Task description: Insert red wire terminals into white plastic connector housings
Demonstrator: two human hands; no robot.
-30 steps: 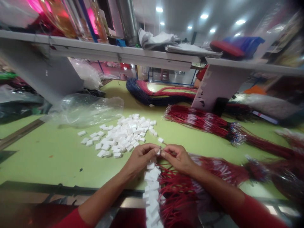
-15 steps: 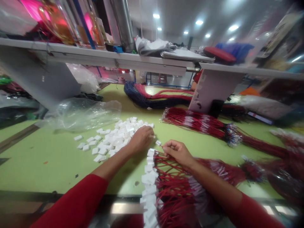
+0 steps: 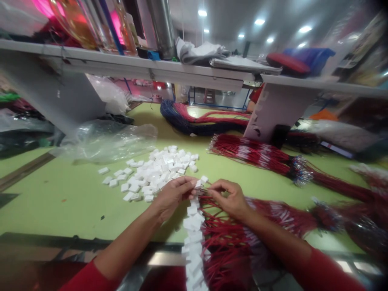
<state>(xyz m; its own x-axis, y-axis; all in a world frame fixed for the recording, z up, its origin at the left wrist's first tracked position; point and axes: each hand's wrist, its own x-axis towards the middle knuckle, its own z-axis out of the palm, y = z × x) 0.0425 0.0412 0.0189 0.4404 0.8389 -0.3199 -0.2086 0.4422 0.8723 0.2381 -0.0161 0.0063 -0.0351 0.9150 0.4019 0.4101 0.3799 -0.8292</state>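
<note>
My left hand [image 3: 178, 192] pinches a white plastic connector housing [image 3: 198, 184] between thumb and finger. Facing it, my right hand [image 3: 228, 196] is closed on a thin red wire, whose tip lies close to that housing; whether the two touch I cannot tell. Another white housing [image 3: 204, 178] sits just behind the fingertips. Below the hands runs a column of white housings [image 3: 193, 238] fitted on the ends of a bundle of red wires [image 3: 227, 238]. To the left of them spreads a loose pile of white housings [image 3: 160, 167].
A clear plastic bag [image 3: 115, 139] lies behind the pile. Another tied red wire bundle [image 3: 251, 153] rests at the right, with dark blue and red wires [image 3: 194, 125] farther back. A shelf [image 3: 151, 66] loaded with items spans above the green table [image 3: 75, 202].
My left hand has come back from the pile edge toward my right hand, carrying a white housing. My right hand stays nearly in place with the wire. The view has shifted slightly.
</note>
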